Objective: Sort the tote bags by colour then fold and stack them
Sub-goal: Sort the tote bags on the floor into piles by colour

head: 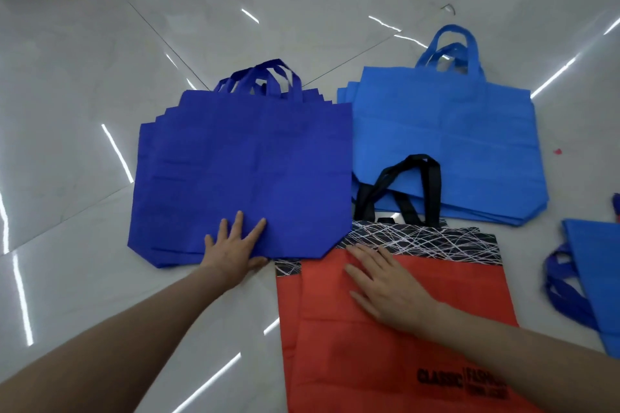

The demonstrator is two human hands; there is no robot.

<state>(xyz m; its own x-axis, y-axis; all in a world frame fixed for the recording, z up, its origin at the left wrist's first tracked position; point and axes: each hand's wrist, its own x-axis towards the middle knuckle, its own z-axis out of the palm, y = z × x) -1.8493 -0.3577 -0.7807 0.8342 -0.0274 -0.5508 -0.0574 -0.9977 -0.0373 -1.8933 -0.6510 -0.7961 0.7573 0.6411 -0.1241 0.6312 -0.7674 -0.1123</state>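
— Where are the tote bags?
— Dark blue stack [241,161] on the left, light blue stack [446,131] on the right, orange bags [335,329] nearest, all on the tiled floor [67,111].
— And the hands?
— Both are released. The left hand [231,248] lies flat with fingers spread on the dark blue stack's near edge, and the right hand [389,285] lies flat on the top orange bag.

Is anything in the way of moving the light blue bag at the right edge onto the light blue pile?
Only the orange tote bag's black handles, which lie over the light blue pile's near edge. Bare floor lies between pile and light blue bag.
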